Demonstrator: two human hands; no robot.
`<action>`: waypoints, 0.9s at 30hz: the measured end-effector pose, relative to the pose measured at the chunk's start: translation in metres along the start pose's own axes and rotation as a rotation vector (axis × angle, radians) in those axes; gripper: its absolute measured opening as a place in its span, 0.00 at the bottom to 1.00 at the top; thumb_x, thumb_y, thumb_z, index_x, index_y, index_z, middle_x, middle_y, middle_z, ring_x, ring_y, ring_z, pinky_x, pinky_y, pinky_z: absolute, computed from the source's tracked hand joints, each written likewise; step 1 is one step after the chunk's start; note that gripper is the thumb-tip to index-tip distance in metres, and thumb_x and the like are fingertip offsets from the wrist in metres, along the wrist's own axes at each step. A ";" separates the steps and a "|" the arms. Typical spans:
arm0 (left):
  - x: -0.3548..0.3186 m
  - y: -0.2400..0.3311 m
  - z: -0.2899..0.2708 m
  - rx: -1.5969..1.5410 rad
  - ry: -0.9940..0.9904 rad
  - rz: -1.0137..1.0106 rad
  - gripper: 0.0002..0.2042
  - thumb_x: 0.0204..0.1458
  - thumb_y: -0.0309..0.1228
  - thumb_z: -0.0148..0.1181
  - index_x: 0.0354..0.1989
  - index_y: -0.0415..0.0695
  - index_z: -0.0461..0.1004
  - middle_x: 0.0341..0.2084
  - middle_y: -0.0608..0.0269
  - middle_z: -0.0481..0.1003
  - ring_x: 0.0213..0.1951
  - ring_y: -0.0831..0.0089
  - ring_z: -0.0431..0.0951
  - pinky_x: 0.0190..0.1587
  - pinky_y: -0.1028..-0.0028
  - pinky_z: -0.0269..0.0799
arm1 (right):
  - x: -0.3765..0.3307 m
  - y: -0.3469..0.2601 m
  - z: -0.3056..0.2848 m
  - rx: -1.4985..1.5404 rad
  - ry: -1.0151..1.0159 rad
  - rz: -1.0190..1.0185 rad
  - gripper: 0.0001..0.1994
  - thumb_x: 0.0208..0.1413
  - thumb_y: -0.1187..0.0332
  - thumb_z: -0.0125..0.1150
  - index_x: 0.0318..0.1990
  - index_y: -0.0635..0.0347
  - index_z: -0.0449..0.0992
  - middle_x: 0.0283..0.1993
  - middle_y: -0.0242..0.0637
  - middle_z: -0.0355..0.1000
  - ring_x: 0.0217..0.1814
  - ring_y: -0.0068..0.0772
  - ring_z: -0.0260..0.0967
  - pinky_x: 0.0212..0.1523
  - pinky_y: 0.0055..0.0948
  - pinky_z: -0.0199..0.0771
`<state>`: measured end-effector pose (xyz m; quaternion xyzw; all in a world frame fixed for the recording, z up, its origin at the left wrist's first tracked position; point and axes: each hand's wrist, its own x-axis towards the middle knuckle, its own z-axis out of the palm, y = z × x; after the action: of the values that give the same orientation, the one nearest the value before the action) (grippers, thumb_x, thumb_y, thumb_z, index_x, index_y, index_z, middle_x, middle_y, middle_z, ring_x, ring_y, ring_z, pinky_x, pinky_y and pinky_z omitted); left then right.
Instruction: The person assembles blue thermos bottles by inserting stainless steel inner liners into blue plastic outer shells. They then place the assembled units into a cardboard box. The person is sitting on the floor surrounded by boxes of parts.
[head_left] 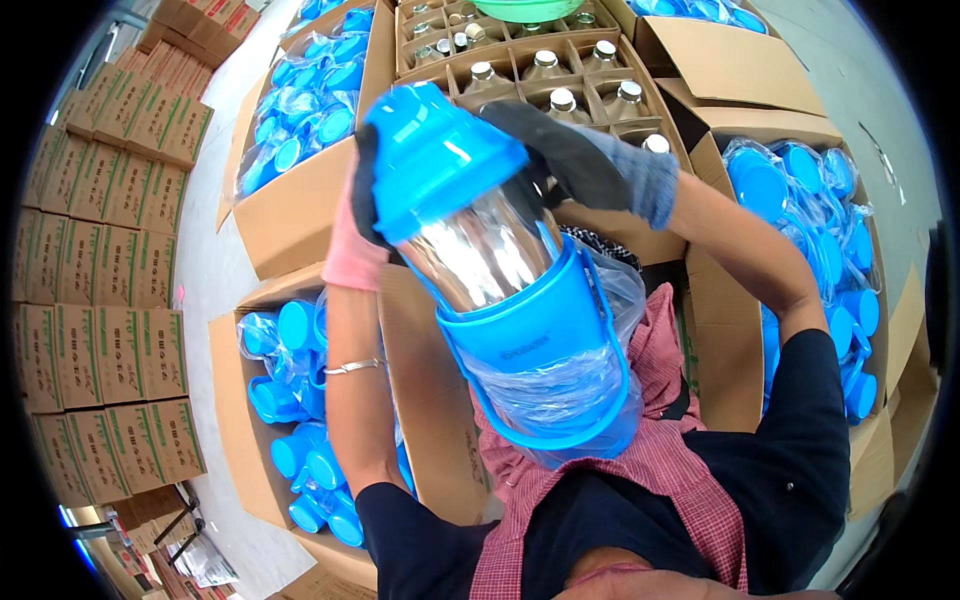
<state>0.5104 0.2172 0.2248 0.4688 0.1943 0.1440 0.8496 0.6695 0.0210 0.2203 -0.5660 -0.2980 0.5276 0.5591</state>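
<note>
Tilted before my chest is a vacuum flask in parts. Its silver liner (480,245) stands in a blue outer shell (510,335) with a looped handle, and see-through plastic film (550,390) is bunched around the shell's lower part. A blue flared top piece (440,150) covers the liner's upper end, leaving a silver band showing. My left hand (367,215), in a pink and black glove, is closed on the top piece's left side. My right hand (570,155), in a black and grey-blue glove, curls around its right side; its fingertips are partly hidden.
A divided carton (520,75) of silver liners with white caps stands ahead, a green basin (530,8) at its far end. Open cartons of bagged blue flask parts stand at left (300,210), near left (255,400) and right (725,300). Stacked closed boxes (110,250) line the far left.
</note>
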 end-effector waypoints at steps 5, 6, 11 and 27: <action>-0.033 -0.046 -0.004 0.150 -0.023 -0.011 0.28 0.58 0.51 0.51 0.59 0.41 0.64 0.51 0.56 0.71 0.52 0.67 0.72 0.55 0.68 0.68 | -0.010 0.049 -0.002 -0.162 -0.063 -0.240 0.30 0.61 0.44 0.46 0.51 0.66 0.71 0.52 0.45 0.67 0.54 0.30 0.66 0.53 0.30 0.69; -0.039 -0.051 -0.002 0.191 -0.017 0.016 0.27 0.60 0.49 0.48 0.57 0.38 0.66 0.48 0.58 0.73 0.51 0.72 0.72 0.56 0.74 0.65 | -0.012 0.055 -0.010 -0.162 -0.063 -0.233 0.30 0.61 0.44 0.46 0.51 0.66 0.71 0.52 0.45 0.67 0.54 0.30 0.66 0.53 0.30 0.69; -0.060 -0.058 0.005 0.543 -0.051 0.110 0.33 0.60 0.55 0.41 0.59 0.34 0.64 0.51 0.54 0.71 0.53 0.72 0.68 0.58 0.74 0.59 | -0.014 0.059 -0.017 -0.675 -0.071 -0.326 0.23 0.57 0.56 0.57 0.55 0.60 0.71 0.48 0.41 0.74 0.51 0.27 0.70 0.50 0.27 0.70; -0.090 -0.068 0.016 1.689 0.140 0.356 0.23 0.61 0.48 0.40 0.39 0.34 0.67 0.27 0.41 0.75 0.33 0.45 0.76 0.36 0.54 0.70 | 0.041 0.077 0.025 0.094 -0.266 -0.272 0.26 0.54 0.55 0.62 0.55 0.60 0.68 0.55 0.36 0.66 0.57 0.26 0.62 0.59 0.28 0.61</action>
<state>0.4429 0.1316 0.1919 0.9565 0.2116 0.1107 0.1676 0.6376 0.0516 0.1416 -0.4190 -0.4180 0.5305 0.6068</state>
